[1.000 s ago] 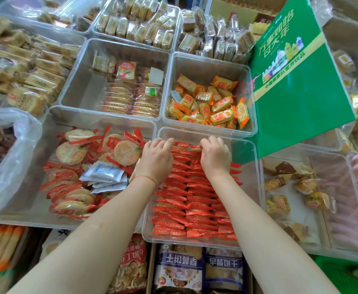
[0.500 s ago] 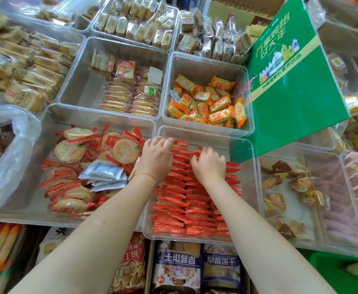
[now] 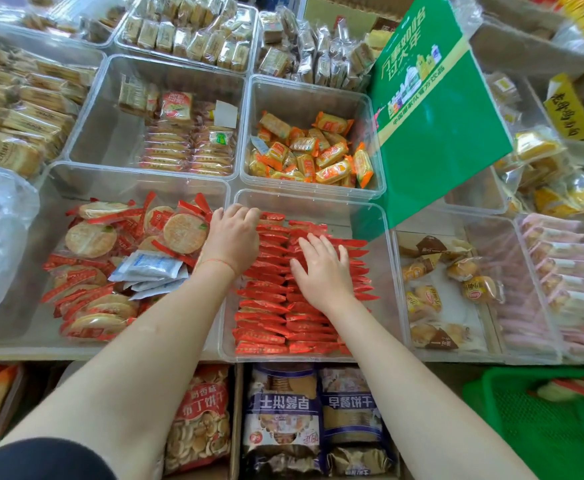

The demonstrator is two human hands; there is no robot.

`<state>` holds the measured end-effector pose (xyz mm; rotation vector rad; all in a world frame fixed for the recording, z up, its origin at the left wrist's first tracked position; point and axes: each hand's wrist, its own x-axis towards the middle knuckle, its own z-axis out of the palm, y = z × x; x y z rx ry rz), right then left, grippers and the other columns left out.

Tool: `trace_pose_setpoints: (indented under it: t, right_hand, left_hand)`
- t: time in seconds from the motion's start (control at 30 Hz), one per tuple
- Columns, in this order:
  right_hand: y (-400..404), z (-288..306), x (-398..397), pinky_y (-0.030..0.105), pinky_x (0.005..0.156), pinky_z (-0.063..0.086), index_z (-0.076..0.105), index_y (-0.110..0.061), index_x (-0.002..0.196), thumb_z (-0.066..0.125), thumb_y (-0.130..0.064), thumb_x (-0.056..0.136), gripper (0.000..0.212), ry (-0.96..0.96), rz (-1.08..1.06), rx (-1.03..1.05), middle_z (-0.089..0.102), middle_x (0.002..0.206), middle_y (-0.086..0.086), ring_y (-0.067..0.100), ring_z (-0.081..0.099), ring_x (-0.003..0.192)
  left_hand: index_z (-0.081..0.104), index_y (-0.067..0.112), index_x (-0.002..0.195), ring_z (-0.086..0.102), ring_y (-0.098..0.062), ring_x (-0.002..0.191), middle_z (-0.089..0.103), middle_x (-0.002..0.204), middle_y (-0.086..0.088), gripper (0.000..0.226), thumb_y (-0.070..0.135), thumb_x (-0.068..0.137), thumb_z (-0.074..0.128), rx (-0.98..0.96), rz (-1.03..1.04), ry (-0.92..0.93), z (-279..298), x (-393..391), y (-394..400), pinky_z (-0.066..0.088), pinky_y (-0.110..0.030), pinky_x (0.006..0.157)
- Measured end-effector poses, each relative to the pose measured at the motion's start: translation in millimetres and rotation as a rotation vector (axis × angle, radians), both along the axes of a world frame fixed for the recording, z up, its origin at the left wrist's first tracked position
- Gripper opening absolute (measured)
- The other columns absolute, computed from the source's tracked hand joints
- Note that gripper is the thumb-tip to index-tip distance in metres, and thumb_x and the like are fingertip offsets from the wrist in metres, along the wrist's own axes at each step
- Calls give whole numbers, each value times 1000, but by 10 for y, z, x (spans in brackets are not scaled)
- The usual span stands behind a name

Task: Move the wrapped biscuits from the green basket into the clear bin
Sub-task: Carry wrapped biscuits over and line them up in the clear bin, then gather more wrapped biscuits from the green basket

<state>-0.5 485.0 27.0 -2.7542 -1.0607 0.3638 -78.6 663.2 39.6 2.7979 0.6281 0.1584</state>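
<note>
A person's right hand (image 3: 323,270) now lies flat, fingers straight and spread, on the red-wrapped biscuits (image 3: 270,306) in the clear bin (image 3: 384,271); a second ago it sat curled at the far end of the rows, and it has since drawn back toward the near side. The left hand (image 3: 231,242) has stayed at the bin's far left corner, fingers bent down onto the top packets; whether it pinches one cannot be told. The biscuits fill the bin in two visible rows, too tightly overlapped to count. One green basket (image 3: 512,427) shows at lower right, with one blurred wrapped packet (image 3: 566,389) visible inside. A green carton (image 3: 436,112) leans over the bin's far right corner.
</note>
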Motion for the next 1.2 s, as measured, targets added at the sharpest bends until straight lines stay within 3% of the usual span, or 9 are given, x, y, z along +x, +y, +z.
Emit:
trace_pose_setpoints:
  t: [0.13,0.23,0.33,0.47,0.63,0.77,0.9,1.07,1.2]
  right_hand:
    - [-446,239,-236,41,103,31,69,-16,114,41,-32,99,36,-27,-27,114,59,127,2,22,47,123]
    - [-908,401,-270,33,72,43,66,-11,87,44,-25,97,28,-17,-130,213,61,89,1,22,57,86]
    - [-1465,498,-213,27,49,31,56,-14,76,45,-27,96,27,19,-262,264,50,70,-5,21,52,66]
    - [-2438,508,17,27,47,22,51,-18,68,49,-29,94,29,-15,-436,302,49,66,-2,23,46,60]
    - [-3940,194,568,32,54,24,53,-13,64,56,-22,90,28,19,-579,359,63,70,15,35,57,67]
    - [-5174,-272,1020,32,56,27,49,-15,67,52,-27,93,29,167,-660,267,61,74,10,34,59,74]
    - [-6179,-692,1375,33,65,38,59,-13,94,53,-27,93,15,289,-821,103,62,99,12,35,62,91]
    - [-6808,-1006,1809,43,94,46,39,-3,138,69,-23,89,61,504,-1074,154,46,137,20,39,50,123]
    - [-6912,-1203,2113,42,108,39,35,-3,144,77,-33,81,81,685,-1082,180,40,145,19,36,43,132]
  left_hand:
    - [54,12,124,42,-25,129,61,121,-6,37,15,89,42,137,-16,106,34,-82,-132,8,-55,117]
    - [61,10,118,48,-32,120,60,120,-11,37,22,84,52,69,16,49,202,-64,-663,25,-52,110]
    - [65,12,104,58,-33,100,63,106,-9,26,29,87,55,-163,-12,-42,402,71,-1560,45,-40,82]
    - [68,19,88,64,-30,84,70,84,-3,23,36,88,52,-401,-2,-21,527,282,-2791,45,-32,65]
    - [68,21,85,66,-23,77,70,79,1,19,35,90,55,-614,-42,128,301,680,-4249,50,-33,68]
    - [67,27,80,66,-13,64,69,74,7,16,32,90,54,-757,13,261,-100,993,-5404,51,-26,62]
    - [67,26,76,60,-6,46,67,67,9,17,21,88,56,-877,20,464,-563,1265,-6341,41,-13,44]
    - [64,21,80,61,-15,50,69,73,-4,13,20,91,57,-888,125,589,-938,1480,-6913,41,-14,42]
    - [61,21,75,64,-19,54,69,73,-4,18,19,92,55,-892,201,635,-1056,1612,-7112,42,-17,44]
